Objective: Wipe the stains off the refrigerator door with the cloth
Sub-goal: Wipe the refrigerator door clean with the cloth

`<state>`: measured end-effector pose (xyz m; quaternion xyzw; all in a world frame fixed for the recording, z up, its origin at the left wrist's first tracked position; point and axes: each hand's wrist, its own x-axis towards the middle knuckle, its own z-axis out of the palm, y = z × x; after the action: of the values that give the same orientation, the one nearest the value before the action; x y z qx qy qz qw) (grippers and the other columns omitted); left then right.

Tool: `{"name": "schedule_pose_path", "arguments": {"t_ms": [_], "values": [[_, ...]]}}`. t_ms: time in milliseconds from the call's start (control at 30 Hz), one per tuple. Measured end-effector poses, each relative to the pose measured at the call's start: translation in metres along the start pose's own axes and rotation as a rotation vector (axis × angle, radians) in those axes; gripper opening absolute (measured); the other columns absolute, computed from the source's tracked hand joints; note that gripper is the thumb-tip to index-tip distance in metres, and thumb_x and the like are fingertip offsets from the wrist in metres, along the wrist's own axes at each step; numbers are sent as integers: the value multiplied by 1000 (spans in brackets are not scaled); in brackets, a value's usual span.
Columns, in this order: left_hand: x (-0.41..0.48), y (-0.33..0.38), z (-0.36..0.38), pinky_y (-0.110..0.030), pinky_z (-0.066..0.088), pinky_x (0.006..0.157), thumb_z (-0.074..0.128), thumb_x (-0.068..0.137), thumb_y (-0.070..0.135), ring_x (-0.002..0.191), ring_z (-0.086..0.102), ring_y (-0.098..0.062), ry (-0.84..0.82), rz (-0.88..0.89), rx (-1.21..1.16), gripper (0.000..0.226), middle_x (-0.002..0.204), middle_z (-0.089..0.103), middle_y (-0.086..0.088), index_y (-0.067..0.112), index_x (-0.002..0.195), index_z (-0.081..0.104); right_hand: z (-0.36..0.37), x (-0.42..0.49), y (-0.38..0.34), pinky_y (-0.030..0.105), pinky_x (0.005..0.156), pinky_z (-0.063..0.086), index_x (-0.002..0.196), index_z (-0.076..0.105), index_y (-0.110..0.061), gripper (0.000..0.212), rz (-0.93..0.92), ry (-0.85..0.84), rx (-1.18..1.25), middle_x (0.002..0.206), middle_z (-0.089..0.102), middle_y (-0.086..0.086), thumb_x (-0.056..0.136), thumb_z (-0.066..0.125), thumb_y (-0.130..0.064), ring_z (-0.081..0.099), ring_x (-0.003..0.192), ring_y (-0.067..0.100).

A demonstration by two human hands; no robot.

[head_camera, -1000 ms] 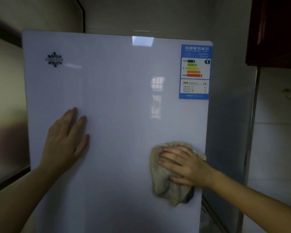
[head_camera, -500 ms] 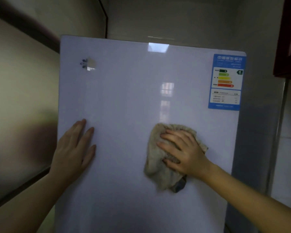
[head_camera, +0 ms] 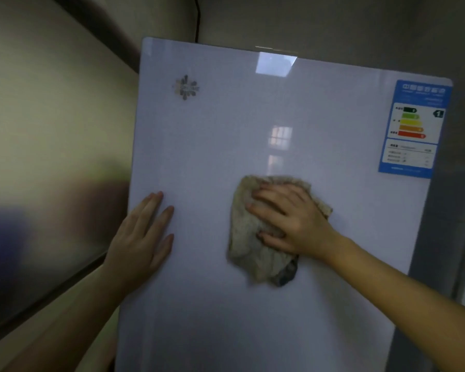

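Note:
The glossy white refrigerator door (head_camera: 226,135) fills the middle of the view. My right hand (head_camera: 290,218) presses a crumpled beige cloth (head_camera: 249,245) flat against the door near its centre; the cloth bulges out to the left of and below my fingers. My left hand (head_camera: 142,237) lies flat on the door near its left edge, fingers together, holding nothing. I cannot make out any stains on the shiny surface.
A blue energy label (head_camera: 414,127) is stuck at the door's upper right, and a small flower-shaped logo (head_camera: 186,87) at its upper left. A beige wall (head_camera: 51,130) stands close on the left. The fridge's grey side panel (head_camera: 446,210) runs down the right.
My right hand has slid the cloth up and to the left across the door, from near the right edge toward the centre. The view has swung left. My left hand has stayed flat on the door.

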<state>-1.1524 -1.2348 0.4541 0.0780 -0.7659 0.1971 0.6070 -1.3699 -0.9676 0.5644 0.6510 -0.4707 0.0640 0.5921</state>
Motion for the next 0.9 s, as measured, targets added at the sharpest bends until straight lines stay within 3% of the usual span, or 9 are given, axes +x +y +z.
{"name": "schedule_pose_path", "arguments": {"t_ms": [233, 467, 600, 733, 900], "values": [[-6, 0, 3, -39, 24, 123, 52, 99, 34, 145, 39, -38, 14, -14, -1, 55, 156, 40, -23, 1, 142, 51, 14, 20, -23, 43, 112, 34, 135, 65, -19, 50, 129, 18, 25, 139, 61, 10, 91, 66, -43, 52, 135, 30], [-10, 2, -1, -50, 35, 119, 57, 98, 28, 145, 38, -40, -2, -28, -58, 52, 156, 39, -24, 1, 142, 51, 64, -61, -128, 44, 112, 39, 136, 64, -20, 46, -151, -193, 165, 142, 60, 9, 93, 65, -39, 53, 134, 29], [-16, 0, -5, -49, 35, 120, 56, 99, 26, 145, 39, -40, -18, -6, -60, 49, 155, 40, -25, 0, 140, 53, 75, -77, -150, 44, 112, 39, 135, 64, -22, 43, -169, -231, 188, 143, 60, 7, 96, 63, -40, 53, 134, 27], [-23, -2, -10, -48, 36, 118, 55, 99, 29, 144, 41, -40, -21, -39, -37, 51, 155, 41, -24, 1, 141, 53, 61, -41, -122, 43, 105, 42, 133, 66, -17, 45, -98, -135, 147, 139, 62, 12, 95, 63, -40, 56, 128, 30], [-62, 11, -14, -47, 38, 115, 57, 96, 30, 141, 44, -39, -1, -125, -47, 53, 152, 44, -25, 2, 141, 52, 42, 38, -72, 47, 104, 42, 132, 66, -15, 49, 183, 67, 38, 136, 62, 15, 90, 70, -40, 53, 128, 33]]}}
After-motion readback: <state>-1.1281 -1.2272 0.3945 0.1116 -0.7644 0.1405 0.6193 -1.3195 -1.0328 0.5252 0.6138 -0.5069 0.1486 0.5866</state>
